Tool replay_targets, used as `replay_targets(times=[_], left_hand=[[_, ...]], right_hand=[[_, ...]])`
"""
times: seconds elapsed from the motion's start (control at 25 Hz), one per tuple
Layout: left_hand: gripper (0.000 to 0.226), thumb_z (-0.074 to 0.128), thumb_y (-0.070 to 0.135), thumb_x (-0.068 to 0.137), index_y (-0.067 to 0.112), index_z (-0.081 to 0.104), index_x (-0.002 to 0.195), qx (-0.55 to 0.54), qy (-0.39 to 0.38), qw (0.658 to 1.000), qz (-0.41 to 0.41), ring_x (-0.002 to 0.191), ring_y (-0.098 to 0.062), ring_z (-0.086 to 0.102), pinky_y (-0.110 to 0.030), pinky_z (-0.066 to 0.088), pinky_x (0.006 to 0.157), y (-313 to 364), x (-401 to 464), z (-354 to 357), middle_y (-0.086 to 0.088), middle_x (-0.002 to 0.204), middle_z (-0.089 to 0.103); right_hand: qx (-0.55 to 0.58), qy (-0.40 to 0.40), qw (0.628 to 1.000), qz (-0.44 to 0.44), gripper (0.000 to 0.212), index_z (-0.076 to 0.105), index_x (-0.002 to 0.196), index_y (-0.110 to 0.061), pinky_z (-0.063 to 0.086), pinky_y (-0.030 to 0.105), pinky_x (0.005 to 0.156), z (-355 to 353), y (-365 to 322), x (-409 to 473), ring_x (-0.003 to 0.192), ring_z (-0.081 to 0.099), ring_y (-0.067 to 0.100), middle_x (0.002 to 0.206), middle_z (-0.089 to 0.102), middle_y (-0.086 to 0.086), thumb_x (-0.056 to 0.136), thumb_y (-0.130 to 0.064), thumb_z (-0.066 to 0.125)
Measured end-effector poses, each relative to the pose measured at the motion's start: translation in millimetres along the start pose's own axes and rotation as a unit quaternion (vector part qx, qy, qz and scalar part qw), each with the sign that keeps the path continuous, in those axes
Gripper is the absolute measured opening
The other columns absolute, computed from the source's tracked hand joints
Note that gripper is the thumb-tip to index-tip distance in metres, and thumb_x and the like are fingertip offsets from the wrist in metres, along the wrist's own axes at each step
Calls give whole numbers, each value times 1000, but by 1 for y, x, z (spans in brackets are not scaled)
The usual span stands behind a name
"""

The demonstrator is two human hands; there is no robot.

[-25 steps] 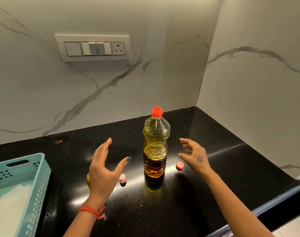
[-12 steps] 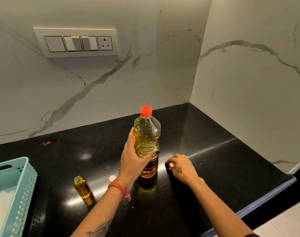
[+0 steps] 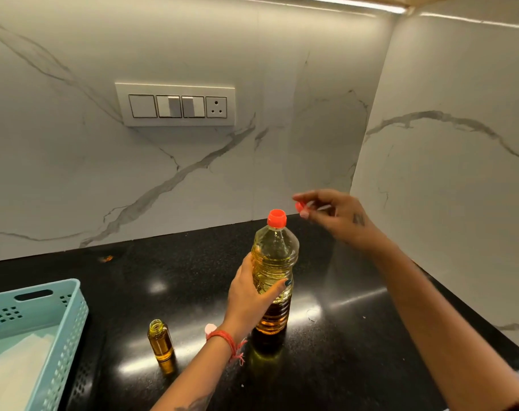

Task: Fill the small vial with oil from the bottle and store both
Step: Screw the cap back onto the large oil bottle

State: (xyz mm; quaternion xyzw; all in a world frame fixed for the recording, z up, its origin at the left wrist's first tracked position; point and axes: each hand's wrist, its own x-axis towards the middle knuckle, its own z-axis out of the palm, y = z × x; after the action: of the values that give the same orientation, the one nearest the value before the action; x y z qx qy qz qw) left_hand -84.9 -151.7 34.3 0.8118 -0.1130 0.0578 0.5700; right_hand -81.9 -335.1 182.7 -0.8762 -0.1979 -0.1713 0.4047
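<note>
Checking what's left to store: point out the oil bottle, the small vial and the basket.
oil bottle [image 3: 274, 256]: head view, on its clear upper body.
small vial [image 3: 160, 341]: head view, on its glass side.
basket [image 3: 74, 315]: head view, on its right wall.

Left hand [image 3: 248, 295] extended toward 12 o'clock, fingers and thumb wrapped round the bottle [image 3: 274, 274], red thread worn at the wrist, right hand [image 3: 338, 216] raised at 1 o'clock, small red cap [image 3: 299, 206] pinched in fingertips.
</note>
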Motion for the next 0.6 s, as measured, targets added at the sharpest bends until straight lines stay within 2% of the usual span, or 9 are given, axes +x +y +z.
replay_targets(times=[0.12, 0.28, 0.44, 0.6], left_hand=[[68, 70, 55, 68, 43, 34, 124, -1, -3, 1000, -9, 111, -6, 53, -37, 49, 96, 0, 0, 0, 16, 120, 53], [62, 72, 51, 69, 48, 35, 118, -2, -5, 1000, -3, 108, -4, 53, -33, 49, 95, 2, -1, 0, 18, 116, 53], [60, 72, 50, 70, 53, 32, 114, 1, -6, 1000, -3, 107, -2, 53, -30, 49, 94, 3, 0, -1, 21, 114, 51], [67, 72, 50, 70, 43, 34, 124, 1, -6, 1000, -2, 111, -6, 52, -33, 48, 96, -1, 1, 0, 17, 118, 52]], right_hand=[[-53, -76, 994, -56, 26, 66, 111, -18, 53, 23, 76, -8, -29, 26, 90, 62, 13, 100, 65, -3, 85, -18, 64], [-152, -170, 970, -87, 25, 66, 110, -19, 50, 18, 71, 1, -33, 39, 86, 59, 9, 102, 64, 0, 86, -18, 64], [-189, -196, 957, -104, 23, 68, 108, -18, 50, 19, 72, 6, -35, 44, 86, 59, 10, 102, 64, 0, 85, -16, 65], [-225, -219, 944, -103, 24, 68, 108, -16, 43, 14, 68, 5, -40, 49, 77, 56, 3, 94, 61, -7, 84, -17, 67]])
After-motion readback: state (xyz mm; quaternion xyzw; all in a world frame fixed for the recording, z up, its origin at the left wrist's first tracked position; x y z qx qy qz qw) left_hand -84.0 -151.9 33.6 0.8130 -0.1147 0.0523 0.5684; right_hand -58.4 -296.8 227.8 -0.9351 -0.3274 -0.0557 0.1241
